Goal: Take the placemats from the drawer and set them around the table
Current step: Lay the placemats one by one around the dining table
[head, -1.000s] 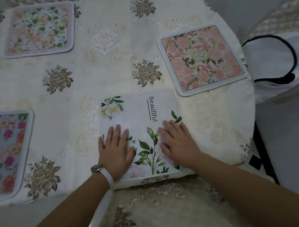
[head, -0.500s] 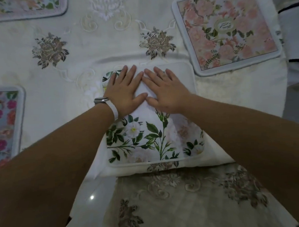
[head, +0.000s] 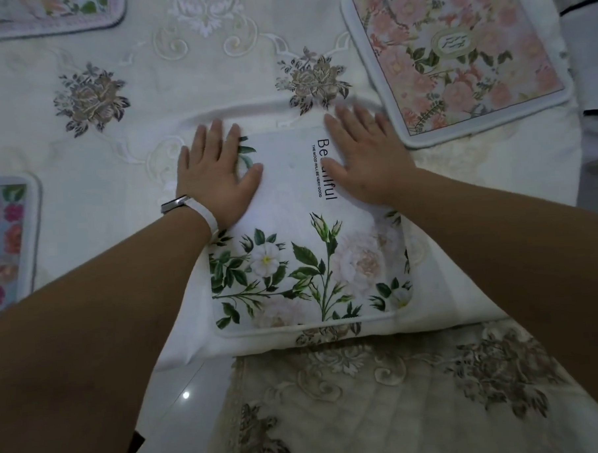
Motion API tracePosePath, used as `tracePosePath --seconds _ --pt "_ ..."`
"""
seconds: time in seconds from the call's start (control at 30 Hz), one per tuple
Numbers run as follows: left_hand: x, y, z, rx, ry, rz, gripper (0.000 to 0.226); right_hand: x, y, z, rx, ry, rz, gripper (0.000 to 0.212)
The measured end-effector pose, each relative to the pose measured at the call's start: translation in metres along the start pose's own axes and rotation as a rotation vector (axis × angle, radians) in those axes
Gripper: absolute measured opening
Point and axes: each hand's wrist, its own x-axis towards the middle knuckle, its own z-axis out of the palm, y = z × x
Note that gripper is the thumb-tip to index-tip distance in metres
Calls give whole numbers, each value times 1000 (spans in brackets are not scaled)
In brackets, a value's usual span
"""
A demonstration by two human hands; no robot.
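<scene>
A white placemat (head: 302, 260) printed with green leaves, pale flowers and black lettering lies flat at the near edge of the table (head: 182, 94). My left hand (head: 216, 175) rests flat on its far left corner, fingers straight and spread. My right hand (head: 363, 155) presses flat on its far right part, covering some of the lettering. A pink floral placemat (head: 454, 55) lies at the far right. A placemat with red and pink flowers (head: 7, 246) sits at the left edge. Another pale floral placemat (head: 45, 11) is at the far left.
An embroidered cream tablecloth covers the table, with a raised fold (head: 268, 107) just beyond my fingertips. A chair seat (head: 383, 394) with an embroidered cover stands under the near table edge. White glossy floor (head: 185, 395) shows to its left.
My hands have slid apart from the middle of the white placemat to its far left and far right, uncovering the lettering. The view has moved closer over the mat.
</scene>
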Motion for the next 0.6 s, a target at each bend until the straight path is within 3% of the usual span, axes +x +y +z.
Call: tracePosePath --seconds 0.33,0.6 --pt "-79 -2 10 -12 -37 -57 81 -90 -4 17 28 -66 -5 72" --pt "-163 32 31 69 -106 184 79 -169 -44 34 -73 -150 -119 69"
